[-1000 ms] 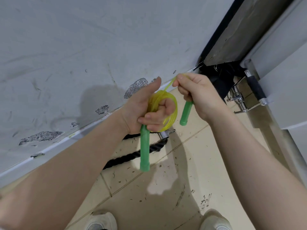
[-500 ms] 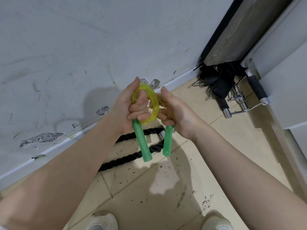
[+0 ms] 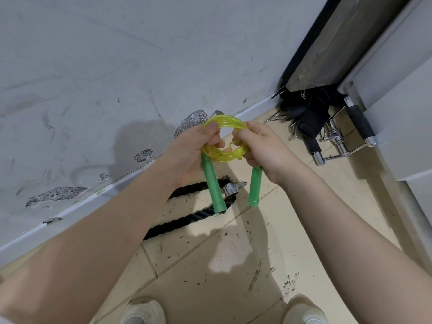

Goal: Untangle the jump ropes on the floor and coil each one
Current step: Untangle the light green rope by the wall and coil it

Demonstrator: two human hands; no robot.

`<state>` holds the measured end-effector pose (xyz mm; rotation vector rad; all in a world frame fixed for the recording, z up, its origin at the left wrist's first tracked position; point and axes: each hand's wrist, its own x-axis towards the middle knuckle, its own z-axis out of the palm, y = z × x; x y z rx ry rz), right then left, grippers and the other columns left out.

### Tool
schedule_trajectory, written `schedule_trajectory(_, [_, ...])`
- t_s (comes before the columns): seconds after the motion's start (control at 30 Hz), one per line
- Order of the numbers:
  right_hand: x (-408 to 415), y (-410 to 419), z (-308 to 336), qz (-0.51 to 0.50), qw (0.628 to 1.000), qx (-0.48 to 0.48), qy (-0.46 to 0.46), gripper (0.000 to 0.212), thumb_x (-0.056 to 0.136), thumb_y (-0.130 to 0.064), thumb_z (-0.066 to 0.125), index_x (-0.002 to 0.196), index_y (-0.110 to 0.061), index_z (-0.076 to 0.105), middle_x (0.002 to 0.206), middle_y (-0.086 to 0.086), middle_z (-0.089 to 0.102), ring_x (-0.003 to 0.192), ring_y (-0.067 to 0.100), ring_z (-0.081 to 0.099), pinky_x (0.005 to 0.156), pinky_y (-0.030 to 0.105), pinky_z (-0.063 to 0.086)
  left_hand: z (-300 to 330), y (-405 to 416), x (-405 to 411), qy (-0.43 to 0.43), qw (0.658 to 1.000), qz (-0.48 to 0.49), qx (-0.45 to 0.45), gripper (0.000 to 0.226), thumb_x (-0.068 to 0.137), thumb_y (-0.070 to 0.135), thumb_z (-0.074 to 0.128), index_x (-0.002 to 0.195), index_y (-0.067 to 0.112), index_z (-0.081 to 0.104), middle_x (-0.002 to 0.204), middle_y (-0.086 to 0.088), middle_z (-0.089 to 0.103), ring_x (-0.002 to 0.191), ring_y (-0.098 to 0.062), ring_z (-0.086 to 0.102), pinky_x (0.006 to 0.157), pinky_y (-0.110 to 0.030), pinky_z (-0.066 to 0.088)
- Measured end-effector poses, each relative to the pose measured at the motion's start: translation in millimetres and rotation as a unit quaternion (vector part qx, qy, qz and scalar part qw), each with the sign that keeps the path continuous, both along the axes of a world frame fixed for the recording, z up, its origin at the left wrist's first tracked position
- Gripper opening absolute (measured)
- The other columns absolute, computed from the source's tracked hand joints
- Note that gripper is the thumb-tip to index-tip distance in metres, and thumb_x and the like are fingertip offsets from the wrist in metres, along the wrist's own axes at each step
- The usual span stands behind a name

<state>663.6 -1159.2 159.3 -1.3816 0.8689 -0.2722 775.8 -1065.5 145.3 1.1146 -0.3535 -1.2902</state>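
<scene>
Coil step, final wrap. The left hand [image 3: 196,150] is clamped on the L side of the yellow jump rope coil [image 3: 224,141], thumb over the strands; one green handle [image 3: 214,185] hangs below this grip. The coil spans between both grips. The right hand [image 3: 259,146] pinches the R side; the second green handle [image 3: 254,185] hangs beneath it. Loose end near centre is best tucked through w/ strands kept bunched, tension even, else loops may spring apart.

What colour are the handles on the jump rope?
Green; both handles hang below the yellow coil, clear in the head view.
</scene>
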Motion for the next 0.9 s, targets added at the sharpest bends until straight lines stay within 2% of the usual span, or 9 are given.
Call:
schedule_trajectory(0.17, [-3,1,-17,0.002,0.999,0.049,-0.011,0.018,0.093,-0.023,0.053,0.077,-0.015,0.054,0.067,0.000,0.047,0.040,0.004,0.033,0.037,0.015,0.021,-1,-5,-5,-0.021,0.997,0.051,0.044,0.030,0.101,0.027,0.036,0.078,0.012,0.049,0.068,0.001,0.056,0.057,-0.008,0.063,0.055,-0.025,0.054])
schedule_trajectory(0.27, [-14,-4,-27,0.028,0.989,0.138,-0.038,0.027,0.095,-0.033,0.047,0.088,-0.011,0.059,0.074,-0.001,0.059,0.050,0.011,0.047,0.046,0.019,0.034,-4,-3,-2,-0.052,0.994,0.061,0.077,0.032,0.101,0.028,0.035,0.079,0.011,0.049,0.075,-0.003,0.058,0.053,-0.009,0.064,0.050,-0.026,0.053])
schedule_trajectory(0.33, [-24,-9,-30,0.059,0.984,0.170,-0.018,0.028,0.098,-0.028,0.041,0.091,-0.008,0.059,0.074,0.002,0.061,0.061,0.017,0.054,0.057,0.023,0.042,-6,-1,4,-0.040,0.993,0.080,0.079,0.031,0.101,0.026,0.034,0.079,0.011,0.049,0.082,-0.004,0.061,0.051,-0.010,0.064,0.050,-0.026,0.054])
schedule_trajectory(0.47, [-37,-16,-29,0.123,0.986,0.112,-0.007,0.024,0.098,-0.007,0.034,0.089,-0.005,0.057,0.068,0.007,0.065,0.071,0.021,0.056,0.069,0.026,0.041,-13,2,12,-0.091,0.989,0.078,0.084,0.024,0.101,0.023,0.036,0.086,0.015,0.053,0.077,0.002,0.070,0.053,-0.011,0.065,0.053,-0.027,0.056])
schedule_trajectory(0.57, [-34,-21,-14,0.062,0.988,0.126,-0.059,0.023,0.098,-0.011,0.034,0.085,-0.011,0.052,0.070,0.007,0.070,0.066,0.018,0.048,0.060,0.023,0.037,-20,2,11,-0.179,0.975,0.043,0.127,0.021,0.101,0.023,0.038,0.091,0.018,0.055,0.081,0.003,0.067,0.056,-0.009,0.065,0.062,-0.029,0.053])
schedule_trajectory(0.63, [-28,-25,-6,-0.033,0.974,0.180,-0.135,0.024,0.100,-0.015,0.033,0.084,-0.013,0.050,0.066,0.004,0.067,0.052,0.012,0.039,0.042,0.017,0.028,-22,4,10,-0.293,0.944,0.010,0.149,0.021,0.101,0.025,0.040,0.086,0.020,0.054,0.077,0.010,0.066,0.057,-0.005,0.062,0.064,-0.027,0.049])
schedule_trajectory(0.7, [-20,-24,-3,-0.113,0.943,0.231,-0.212,0.023,0.101,-0.016,0.033,0.084,-0.014,0.049,0.064,0.002,0.062,0.043,0.008,0.036,0.034,0.015,0.021,-20,4,7,-0.395,0.905,-0.019,0.156,0.023,0.100,0.026,0.041,0.081,0.020,0.052,0.076,0.009,0.066,0.061,-0.008,0.062,0.063,-0.025,0.048])
schedule_trajectory(0.8, [-8,-14,-2,-0.161,0.935,0.219,-0.228,0.015,0.100,-0.016,0.039,0.088,-0.014,0.048,0.066,0.000,0.064,0.043,0.008,0.043,0.035,0.015,0.035,-18,3,3,-0.453,0.879,-0.046,0.138,0.021,0.099,0.023,0.041,0.081,0.016,0.050,0.084,-0.009,0.062,0.085,-0.036,0.063,0.074,-0.042,0.049])
schedule_trajectory(0.9, [-3,-9,-7,-0.190,0.954,0.129,-0.194,0.013,0.100,-0.015,0.041,0.088,-0.014,0.046,0.075,0.001,0.064,0.051,0.011,0.043,0.043,0.017,0.040,-15,3,1,-0.466,0.873,-0.059,0.129,0.021,0.100,0.021,0.040,0.081,0.015,0.049,0.079,-0.011,0.056,0.075,-0.033,0.059,0.073,-0.045,0.048])
